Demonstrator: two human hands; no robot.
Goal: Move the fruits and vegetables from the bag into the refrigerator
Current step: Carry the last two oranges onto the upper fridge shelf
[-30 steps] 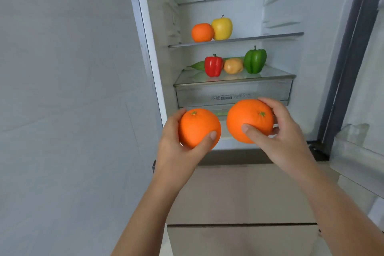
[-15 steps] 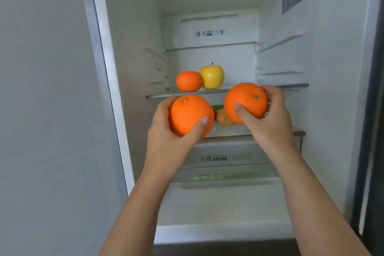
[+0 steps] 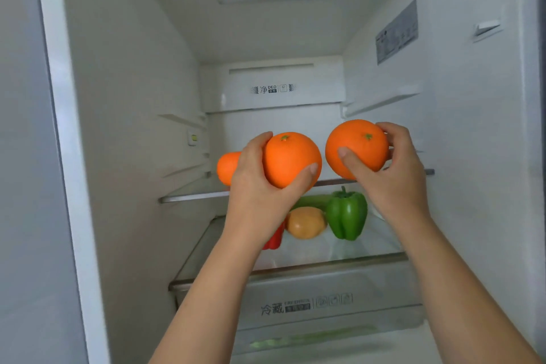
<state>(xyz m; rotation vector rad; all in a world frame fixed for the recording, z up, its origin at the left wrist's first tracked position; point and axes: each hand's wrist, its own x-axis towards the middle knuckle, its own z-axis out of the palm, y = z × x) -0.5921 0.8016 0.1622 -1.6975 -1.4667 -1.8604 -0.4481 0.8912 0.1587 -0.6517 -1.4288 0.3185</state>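
While left hand (image 3: 260,186) and right hand (image 3: 393,174) each grip orange (image 3: 291,158), (image 3: 356,148): placing step; next, set both on shelf (image 3: 192,196) just beyond.

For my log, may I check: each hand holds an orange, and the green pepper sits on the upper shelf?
Not quite: the head view shows the green pepper on the lower shelf. The left hand and right hand each hold an orange.

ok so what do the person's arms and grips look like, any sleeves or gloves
Two bare hands: the left grip and right grip show no gloves or rings in view. The left forearm and right forearm show no sleeve, watch or bracelet. Visible thumbnails are short.
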